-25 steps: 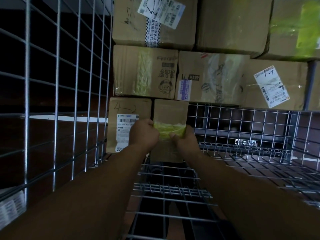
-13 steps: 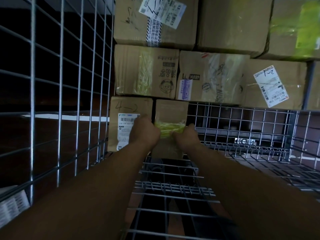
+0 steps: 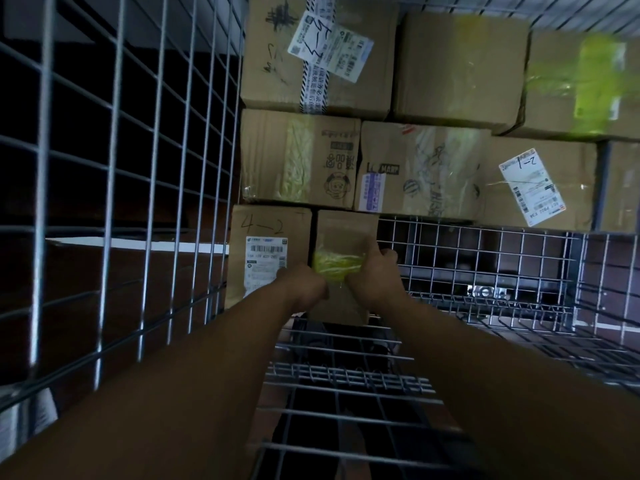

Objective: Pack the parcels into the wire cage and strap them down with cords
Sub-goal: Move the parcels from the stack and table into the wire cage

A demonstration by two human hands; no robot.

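A small brown parcel [image 3: 346, 230] with a band of yellow tape stands upright on the wire cage floor [image 3: 346, 379], next to a parcel marked "4-2" [image 3: 270, 237]. My left hand [image 3: 304, 289] grips its left side and my right hand [image 3: 375, 275] grips its right side, thumbs on the yellow tape. Above it sit stacked cardboard parcels in two rows, among them one with a cartoon print [image 3: 301, 157] and one labelled "1-2" [image 3: 533, 185]. No cords are visible.
The cage's left wire wall [image 3: 114, 188] rises close beside my left arm. To the right of the held parcel the back wire wall [image 3: 485, 258] shows bare, with open wire floor in front of it. The room beyond the mesh is dark.
Both hands have pushed the small parcel a little further back beside the "4-2" parcel. My right hand has slid up along its right edge.
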